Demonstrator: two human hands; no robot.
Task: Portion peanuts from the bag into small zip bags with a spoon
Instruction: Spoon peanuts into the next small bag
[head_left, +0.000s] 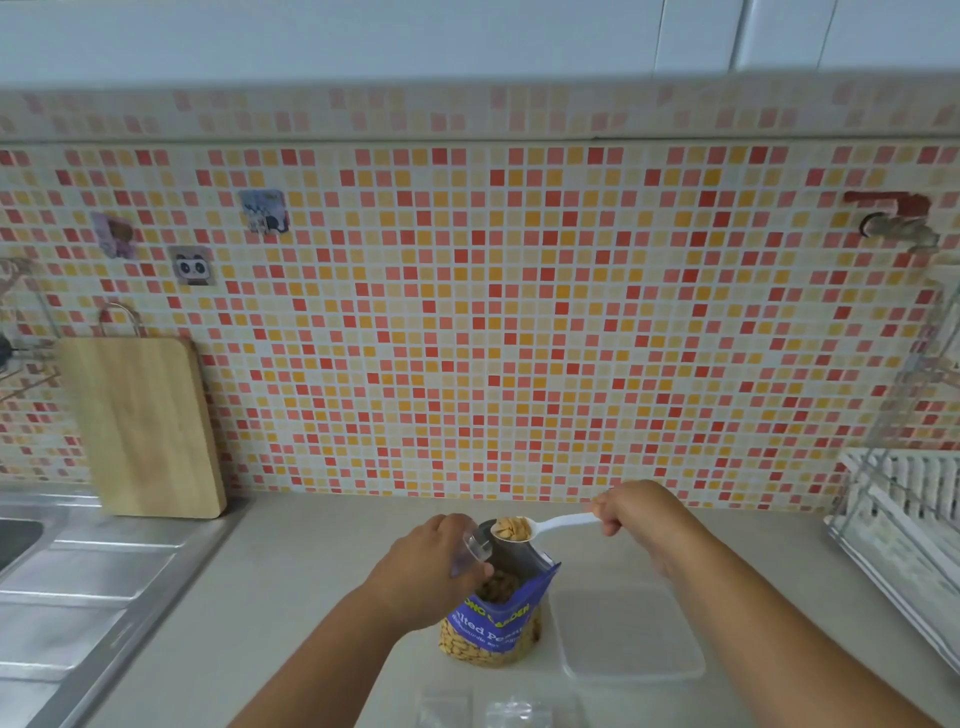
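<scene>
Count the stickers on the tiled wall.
3. A purple sticker sits farthest left, above the cutting board; a panda sticker is to its lower right; a bluish sticker is highest and rightmost. None looks hidden.

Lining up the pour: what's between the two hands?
Head view: the peanut-filled spoon, gripped by the right hand, over the open peanut bag; the left hand holds a small zip bag beside it.
</scene>
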